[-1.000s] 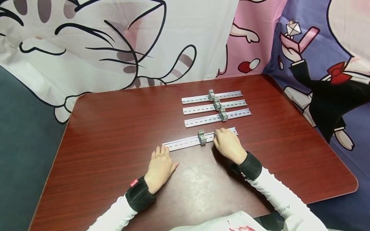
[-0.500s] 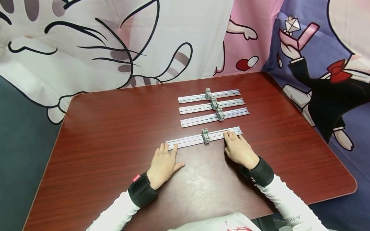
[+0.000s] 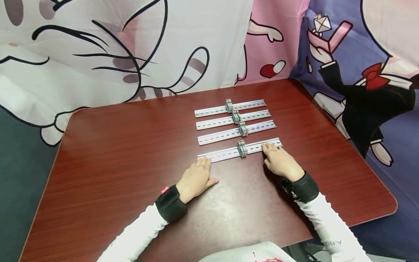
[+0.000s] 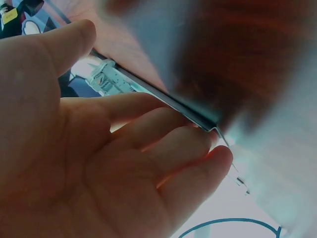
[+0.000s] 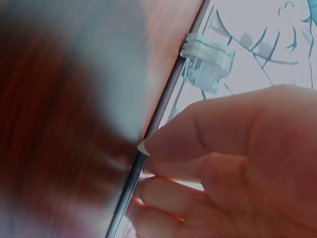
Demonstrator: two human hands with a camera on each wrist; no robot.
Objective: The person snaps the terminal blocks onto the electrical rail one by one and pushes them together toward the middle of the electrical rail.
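A slotted metal DIN rail lies nearest me on the table, with a small grey-green terminal block clipped near its middle. My left hand lays its nearly straight fingers on the rail's left end, thumb spread away. On the right end, my right hand rests its fingertips on the rail, the fingers slightly bent. In the right wrist view the thumb comes up to the rail's near edge. The left wrist view shows the fingers meeting the rail edge, with the block farther along.
Beyond the near rail lie three similar rails, the closest rail, a middle rail and the farthest rail, roughly parallel. Each carries a block. A printed curtain hangs behind the brown table.
The near rail has shifted right and away from me, closer to the other three. Both hands have moved with it, and the right hand has gone farther from the block. The view has turned slightly.
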